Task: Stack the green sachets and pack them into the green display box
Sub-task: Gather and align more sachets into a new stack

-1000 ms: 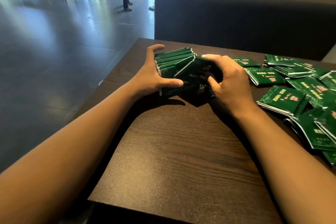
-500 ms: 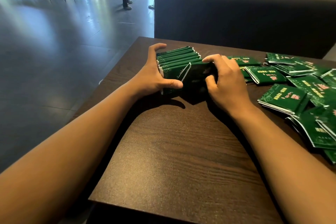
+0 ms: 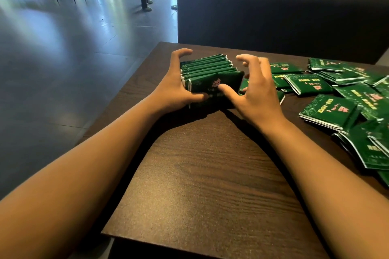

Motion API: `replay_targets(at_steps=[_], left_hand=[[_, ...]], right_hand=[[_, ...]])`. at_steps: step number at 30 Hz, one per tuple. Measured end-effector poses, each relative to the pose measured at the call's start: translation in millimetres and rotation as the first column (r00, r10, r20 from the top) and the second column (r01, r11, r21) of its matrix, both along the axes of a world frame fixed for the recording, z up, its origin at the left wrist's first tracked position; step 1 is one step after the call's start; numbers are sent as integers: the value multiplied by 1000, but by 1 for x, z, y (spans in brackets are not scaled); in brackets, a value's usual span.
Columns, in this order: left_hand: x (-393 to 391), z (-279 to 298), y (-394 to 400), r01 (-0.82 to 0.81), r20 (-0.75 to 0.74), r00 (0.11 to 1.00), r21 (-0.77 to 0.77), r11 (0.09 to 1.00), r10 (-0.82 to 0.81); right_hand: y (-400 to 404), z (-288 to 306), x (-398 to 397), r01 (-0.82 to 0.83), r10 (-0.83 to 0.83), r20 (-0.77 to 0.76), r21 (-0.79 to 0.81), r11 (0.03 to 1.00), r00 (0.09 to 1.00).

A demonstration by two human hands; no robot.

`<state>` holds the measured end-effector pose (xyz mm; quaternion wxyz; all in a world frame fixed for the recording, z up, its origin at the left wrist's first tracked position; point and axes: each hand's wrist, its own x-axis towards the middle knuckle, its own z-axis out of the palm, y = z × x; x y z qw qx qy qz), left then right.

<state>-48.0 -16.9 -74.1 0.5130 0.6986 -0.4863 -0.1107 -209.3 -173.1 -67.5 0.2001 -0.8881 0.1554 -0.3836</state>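
Right hand (image 3: 255, 88) now released, fingers spread beside sachet stack (image 3: 210, 73); stack gripped by left hand (image 3: 176, 86); squaring judged done.

Dark wood table (image 3: 206, 174), upright sachet stack (image 3: 210, 73), loose sachets (image 3: 328, 109)

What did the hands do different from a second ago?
The right hand let go of the sachet it was tucking onto the front of the stack and opened, only its thumb touching the front. That sachet now stands flush with the others. The left hand still holds the stack's left side. The loose sachets stayed put.
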Motion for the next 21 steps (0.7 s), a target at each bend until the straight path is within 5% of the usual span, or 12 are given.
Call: replay_targets(at_steps=[10,21], left_hand=[[9,15,13,215,-244,953,141,966,-177],[-8,12,9,262,-201,953,163,951,-227]], right_hand=[[-4,3,-15,-157,277,-227,436,886,934],[-4,3,-16,-174,306,-248,441,880,919]])
